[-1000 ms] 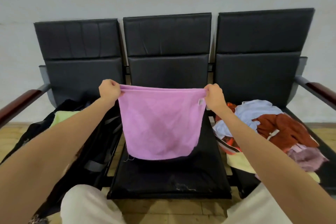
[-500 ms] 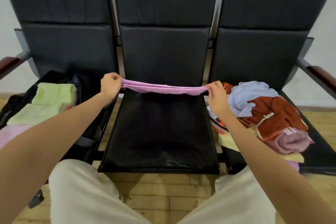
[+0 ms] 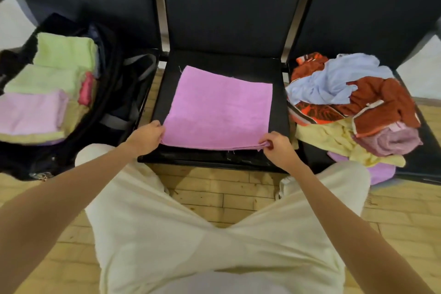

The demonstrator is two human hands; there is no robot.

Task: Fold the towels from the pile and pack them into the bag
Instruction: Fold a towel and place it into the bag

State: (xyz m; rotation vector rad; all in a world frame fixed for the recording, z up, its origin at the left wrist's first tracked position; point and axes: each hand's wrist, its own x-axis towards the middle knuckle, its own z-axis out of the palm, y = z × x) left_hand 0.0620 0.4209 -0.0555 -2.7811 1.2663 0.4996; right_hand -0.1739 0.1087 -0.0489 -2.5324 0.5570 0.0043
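Two hands: I am pinching the pink towel [image 3: 218, 107], lying flat on the middle seat [image 3: 279, 102], left hand [image 3: 146, 137] at seven o'clock, right hand [image 3: 278, 148] at five; I should be keeping corners level while folding.

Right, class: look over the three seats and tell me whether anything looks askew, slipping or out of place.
Two things. The pink towel lies slightly skewed on the middle seat, its far edge slanting, with loose threads at its corners. On the right seat, a purple towel from the pile droops over the front edge, towards the floor.
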